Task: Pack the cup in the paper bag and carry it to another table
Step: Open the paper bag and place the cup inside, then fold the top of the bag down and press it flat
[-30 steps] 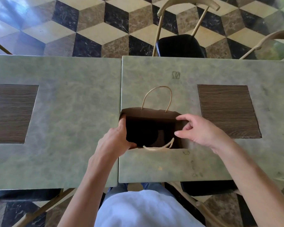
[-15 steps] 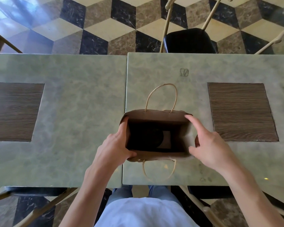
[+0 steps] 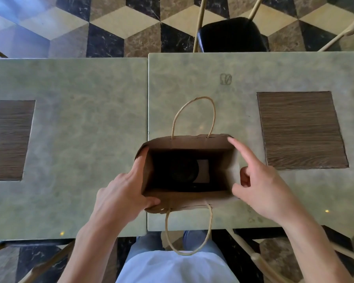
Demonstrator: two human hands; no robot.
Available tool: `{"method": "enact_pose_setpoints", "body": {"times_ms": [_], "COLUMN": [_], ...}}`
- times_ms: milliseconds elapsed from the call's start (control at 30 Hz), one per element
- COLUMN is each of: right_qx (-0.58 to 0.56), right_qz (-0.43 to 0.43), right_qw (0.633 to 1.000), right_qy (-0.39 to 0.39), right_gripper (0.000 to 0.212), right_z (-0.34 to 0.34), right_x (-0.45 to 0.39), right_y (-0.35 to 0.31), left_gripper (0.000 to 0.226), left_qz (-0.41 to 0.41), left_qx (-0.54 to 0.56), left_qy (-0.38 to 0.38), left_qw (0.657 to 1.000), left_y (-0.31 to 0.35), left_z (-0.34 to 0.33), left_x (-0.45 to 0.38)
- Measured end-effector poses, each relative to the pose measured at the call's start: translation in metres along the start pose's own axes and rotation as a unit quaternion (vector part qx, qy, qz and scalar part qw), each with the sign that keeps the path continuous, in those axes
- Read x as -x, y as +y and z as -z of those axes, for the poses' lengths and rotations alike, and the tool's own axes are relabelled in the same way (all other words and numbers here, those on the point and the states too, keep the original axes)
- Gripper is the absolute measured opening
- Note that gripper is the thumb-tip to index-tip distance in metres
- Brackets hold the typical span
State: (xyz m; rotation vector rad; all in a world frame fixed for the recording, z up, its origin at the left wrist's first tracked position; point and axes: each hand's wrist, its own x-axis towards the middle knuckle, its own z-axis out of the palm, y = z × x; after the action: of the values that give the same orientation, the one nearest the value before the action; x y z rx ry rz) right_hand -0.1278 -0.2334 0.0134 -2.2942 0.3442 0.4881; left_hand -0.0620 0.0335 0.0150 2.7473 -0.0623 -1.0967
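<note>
holding the paper bag (image 3: pixel 189 198) upright, the left hand (image 3: pixel 119 193) pinches its left rim while the right hand (image 3: pixel 260 188), fingers spread, steadies the right wall. one dark cup (image 3: pixel 184 170) sits at the bag's bottom. best to gather both handles together before lifting. counted: one bag, one cup, two handles, two tables.

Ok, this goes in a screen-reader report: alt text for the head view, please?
Seen from above, a person's left hand and right hand hold open a brown paper bag standing on a green table, with a dark cup at its bottom. Both twine handles flop outward.
</note>
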Motion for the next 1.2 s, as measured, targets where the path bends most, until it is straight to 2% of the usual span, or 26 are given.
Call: {"method": "enact_pose_setpoints", "body": {"times_ms": [267,433,733,833,933,1000,1100,1200], "right_qx": [-0.039,-0.063,-0.117,-0.136,-0.180,-0.223,-0.270,-0.275], "right_qz": [0.021,0.025,0.047,0.020,-0.014,-0.039,-0.070,-0.074], "right_qw": [0.999,0.998,0.991,0.988,0.981,0.973,0.959,0.954], "right_qy": [0.004,0.015,0.052,0.074,0.068,0.035,-0.051,-0.096], "right_gripper": [0.104,0.102,0.095,0.081,0.066,0.070,0.098,0.119], "right_z": [0.001,0.001,-0.011,-0.017,-0.019,-0.018,-0.017,-0.019], "right_x": [0.003,0.005,0.010,0.008,0.005,0.004,0.003,0.003], "right_y": [0.004,0.007,0.018,0.021,0.020,0.022,0.028,0.030], "left_gripper": [0.114,0.118,0.104,0.108,0.102,0.103,0.123,0.137], "left_qz": [-0.026,-0.070,-0.174,-0.172,-0.165,-0.167,-0.171,-0.170], "left_qx": [0.087,0.120,0.160,0.200,0.237,0.276,0.318,0.302], "left_qy": [0.020,0.029,0.083,0.082,0.052,0.012,-0.048,-0.084], "left_qw": [0.996,0.990,0.968,0.961,0.956,0.947,0.931,0.934], "left_y": [-0.012,-0.018,-0.017,-0.018,-0.019,-0.021,-0.024,-0.026], "left_z": [-0.010,-0.014,-0.014,-0.016,-0.017,-0.016,-0.013,-0.017], "left_x": [-0.005,-0.011,-0.009,-0.013,-0.018,-0.019,-0.018,-0.018]}}
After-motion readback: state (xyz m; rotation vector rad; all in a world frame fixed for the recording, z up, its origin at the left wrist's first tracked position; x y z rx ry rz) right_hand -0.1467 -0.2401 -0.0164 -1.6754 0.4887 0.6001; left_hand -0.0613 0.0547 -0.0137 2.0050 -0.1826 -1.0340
